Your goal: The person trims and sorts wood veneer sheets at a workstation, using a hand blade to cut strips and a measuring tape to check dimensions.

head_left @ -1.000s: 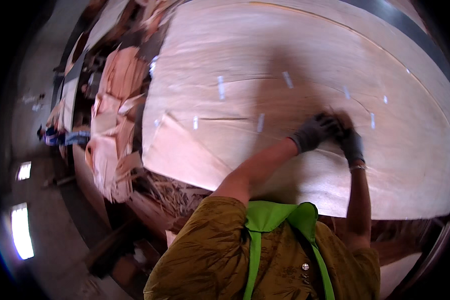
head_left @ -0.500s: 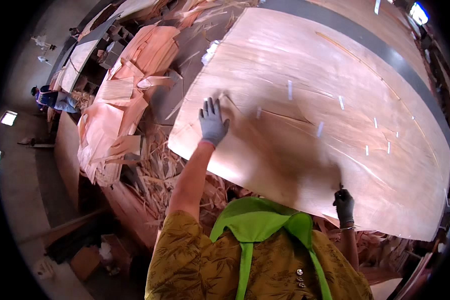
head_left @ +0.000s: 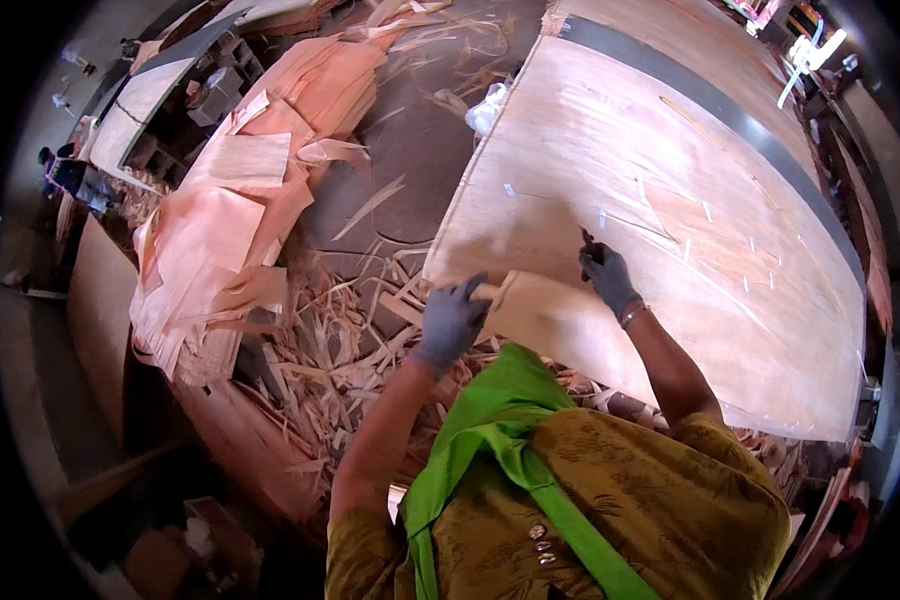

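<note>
A large pale veneer sheet (head_left: 570, 150) lies in front of me, with short white tape pieces on it. My left hand (head_left: 452, 322), in a grey glove, is at the sheet's near left corner. Its fingers are closed on a veneer strip (head_left: 402, 308), part of which shows on either side of the hand. Beside it, a tan veneer flap (head_left: 530, 310) lies along the near edge. My right hand (head_left: 610, 278), also gloved, is over the sheet, closed around a small dark knife (head_left: 586, 238) with its tip pointing away from me; the blade is hard to make out.
Reddish veneer pieces (head_left: 215, 220) are heaped at the left. Loose veneer scraps (head_left: 320, 375) cover the floor between heap and sheet. A white plastic bag (head_left: 486, 108) touches the sheet's left edge. Another person (head_left: 70, 175) is at the far left.
My left hand has gone from lying spread on the sheet to gripping a strip at its near corner. My right hand has moved left and farther in over the sheet with the knife. The view has shifted.
</note>
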A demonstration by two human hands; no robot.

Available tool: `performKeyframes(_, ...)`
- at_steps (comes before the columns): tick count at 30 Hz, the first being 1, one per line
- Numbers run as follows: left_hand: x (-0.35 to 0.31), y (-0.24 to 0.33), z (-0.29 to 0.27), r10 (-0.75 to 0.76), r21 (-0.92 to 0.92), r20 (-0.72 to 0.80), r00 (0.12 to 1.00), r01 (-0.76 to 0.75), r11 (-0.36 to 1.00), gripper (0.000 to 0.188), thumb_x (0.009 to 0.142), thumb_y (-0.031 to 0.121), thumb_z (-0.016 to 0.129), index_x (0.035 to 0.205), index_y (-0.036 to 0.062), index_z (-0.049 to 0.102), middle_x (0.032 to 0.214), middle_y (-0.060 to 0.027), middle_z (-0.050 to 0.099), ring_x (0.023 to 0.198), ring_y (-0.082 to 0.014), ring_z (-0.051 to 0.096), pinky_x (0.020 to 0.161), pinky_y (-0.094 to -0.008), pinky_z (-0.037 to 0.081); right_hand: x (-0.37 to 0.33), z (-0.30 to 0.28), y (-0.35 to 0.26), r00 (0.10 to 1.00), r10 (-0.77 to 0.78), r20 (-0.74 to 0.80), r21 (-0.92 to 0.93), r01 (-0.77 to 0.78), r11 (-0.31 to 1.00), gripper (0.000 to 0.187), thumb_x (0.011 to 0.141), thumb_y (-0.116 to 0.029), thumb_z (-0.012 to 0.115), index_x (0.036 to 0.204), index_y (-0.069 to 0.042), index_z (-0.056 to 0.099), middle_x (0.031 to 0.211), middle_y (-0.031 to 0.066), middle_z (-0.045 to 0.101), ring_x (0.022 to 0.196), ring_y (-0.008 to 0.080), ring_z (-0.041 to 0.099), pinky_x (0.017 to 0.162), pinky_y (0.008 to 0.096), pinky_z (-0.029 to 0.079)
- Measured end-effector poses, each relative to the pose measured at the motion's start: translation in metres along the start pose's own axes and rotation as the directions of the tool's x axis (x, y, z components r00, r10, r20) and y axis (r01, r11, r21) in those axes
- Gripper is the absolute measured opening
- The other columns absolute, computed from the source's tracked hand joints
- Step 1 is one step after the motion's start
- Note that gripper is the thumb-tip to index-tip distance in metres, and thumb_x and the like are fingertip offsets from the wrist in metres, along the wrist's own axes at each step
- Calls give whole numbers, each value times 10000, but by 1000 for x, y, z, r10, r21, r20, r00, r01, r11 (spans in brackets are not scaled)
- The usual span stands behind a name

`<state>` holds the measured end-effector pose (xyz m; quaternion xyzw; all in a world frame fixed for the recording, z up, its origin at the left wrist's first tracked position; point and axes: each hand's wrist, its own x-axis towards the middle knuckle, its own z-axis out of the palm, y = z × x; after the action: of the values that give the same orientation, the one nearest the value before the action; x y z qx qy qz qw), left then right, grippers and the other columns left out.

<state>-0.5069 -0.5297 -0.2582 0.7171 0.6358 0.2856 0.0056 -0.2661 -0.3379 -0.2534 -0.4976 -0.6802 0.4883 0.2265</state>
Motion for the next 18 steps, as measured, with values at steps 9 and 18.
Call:
performKeyframes(9,-121,-103,-57,-100,124,376,921,57,991,322,770,155,559,1087,156,612,1257,-84,522,913,-248,585,780,-405,442,21,123,-16,923,289,254,-55,-284,957,287,859,-338,607,720,-93,553,526,-1,507,378,76,381,352,245,283)
performKeyframes(18,-117,-340,-203,-326,252,207,923,272,929,430,792,162,572,1219,126,536,1163,-116,580,890,-328,590,747,-432,467,63,222,-10,882,448,145,449,-462,765,303,866,-255,527,585,-155,468,442,-8,403,312,119,346,318,268,268)
